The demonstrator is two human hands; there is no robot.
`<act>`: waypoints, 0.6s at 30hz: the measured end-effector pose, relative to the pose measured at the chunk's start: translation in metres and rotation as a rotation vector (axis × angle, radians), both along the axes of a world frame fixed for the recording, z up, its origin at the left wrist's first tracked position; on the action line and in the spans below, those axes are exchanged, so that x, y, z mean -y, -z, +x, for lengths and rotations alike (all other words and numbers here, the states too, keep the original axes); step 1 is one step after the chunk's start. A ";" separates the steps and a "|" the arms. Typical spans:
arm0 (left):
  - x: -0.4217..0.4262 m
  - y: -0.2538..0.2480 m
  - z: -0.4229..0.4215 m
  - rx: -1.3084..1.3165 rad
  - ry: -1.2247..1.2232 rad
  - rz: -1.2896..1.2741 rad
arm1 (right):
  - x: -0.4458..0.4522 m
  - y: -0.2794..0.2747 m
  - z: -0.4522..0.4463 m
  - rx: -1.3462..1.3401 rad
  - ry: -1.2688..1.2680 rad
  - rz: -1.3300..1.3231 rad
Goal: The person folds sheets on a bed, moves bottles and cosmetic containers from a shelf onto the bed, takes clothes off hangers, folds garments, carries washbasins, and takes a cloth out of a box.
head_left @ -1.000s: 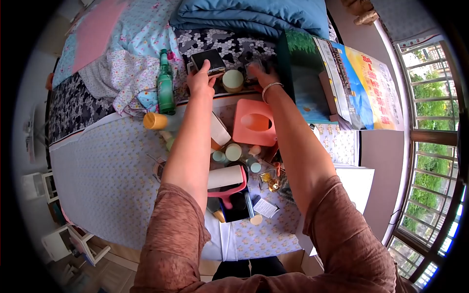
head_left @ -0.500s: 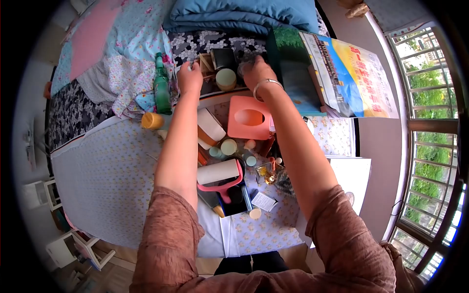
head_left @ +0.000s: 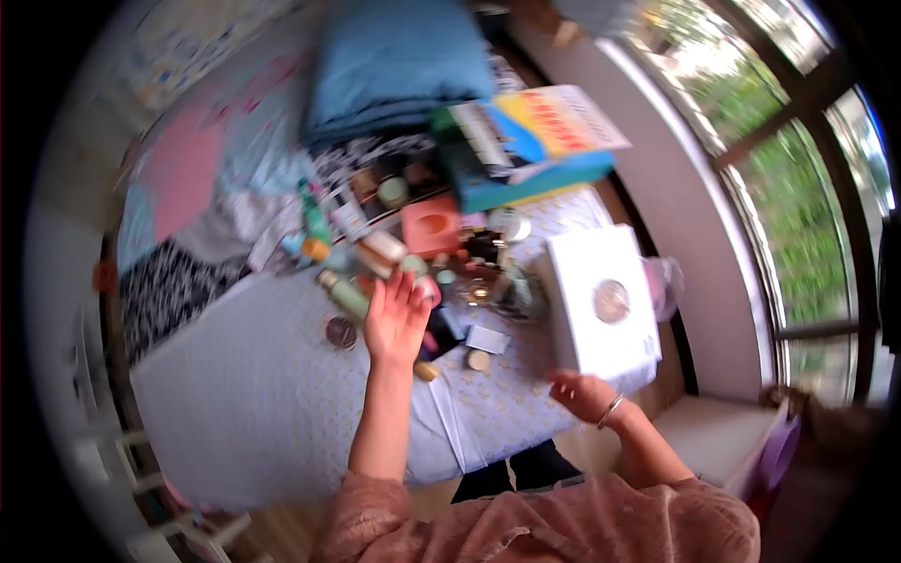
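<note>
My left hand [head_left: 394,324] is raised palm up over the crowded tabletop, its fingers stretched and slightly apart, holding nothing. Partly behind it are a lint roller [head_left: 432,289] with a pink frame and a dark box [head_left: 443,330]. Left of it lie a pale green bottle [head_left: 343,295] and a small round dark-patterned item [head_left: 342,332]. My right hand [head_left: 582,396], blurred, is near the front edge of a white box [head_left: 601,328] with a round emblem; its fingers look loosely bent and apart, with nothing visible in them. I cannot tell whether it touches the box.
A coral tissue box [head_left: 432,226], a small white carton [head_left: 488,340] and a round-lidded jar [head_left: 478,360] stand among several bottles. Farther back are a teal box [head_left: 535,183] with printed paper on top, a green bottle [head_left: 313,214] and folded blue bedding [head_left: 399,80]. Barred windows are at right.
Both hands have drawn back from the container at the far side. My left hand is now over the clutter, my right beside the white box. The view has turned right.
</note>
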State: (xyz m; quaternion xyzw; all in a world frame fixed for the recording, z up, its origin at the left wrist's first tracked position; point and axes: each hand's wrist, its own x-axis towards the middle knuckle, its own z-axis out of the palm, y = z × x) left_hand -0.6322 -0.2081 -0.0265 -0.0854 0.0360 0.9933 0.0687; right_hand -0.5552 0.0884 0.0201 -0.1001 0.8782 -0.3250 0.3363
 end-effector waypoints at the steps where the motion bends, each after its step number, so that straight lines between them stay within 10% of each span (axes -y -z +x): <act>1: -0.021 -0.009 0.018 0.094 0.074 -0.028 | -0.015 -0.007 0.034 0.058 -0.040 0.048; 6: -0.111 -0.021 0.115 0.347 0.497 -0.222 | -0.051 -0.050 0.141 0.213 -0.263 0.091; 18: -0.233 -0.080 0.262 0.215 0.940 -0.366 | -0.152 -0.087 0.319 -0.137 0.373 0.178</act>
